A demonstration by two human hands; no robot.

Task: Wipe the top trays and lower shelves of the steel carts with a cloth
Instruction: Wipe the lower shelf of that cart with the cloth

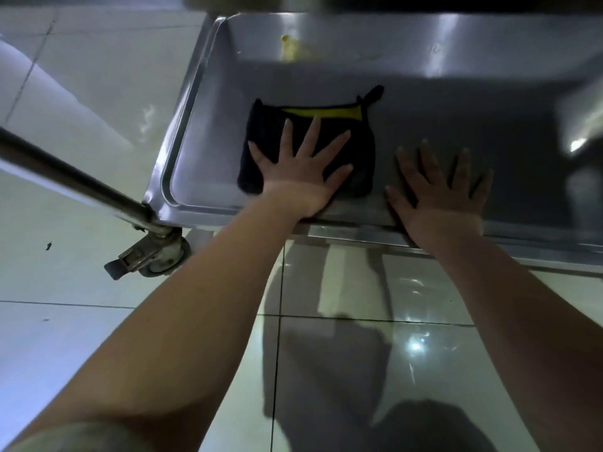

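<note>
A dark folded cloth (355, 158) with a yellow edge lies flat on the lower steel shelf (440, 99) of a cart. My left hand (300, 171) presses on the cloth with its fingers spread straight. To the right of the cloth, my right hand (440, 190) rests flat on the bare shelf, fingers spread, holding nothing. A yellowish smear (290, 48) marks the shelf's far side.
The cart's steel leg (75, 184) slants down to a caster wheel (156, 256) with a brake tab at the shelf's left front corner. Glossy floor tiles (342, 337) lie below and to the left. The upper tray's dark underside (424, 1) overhangs the top.
</note>
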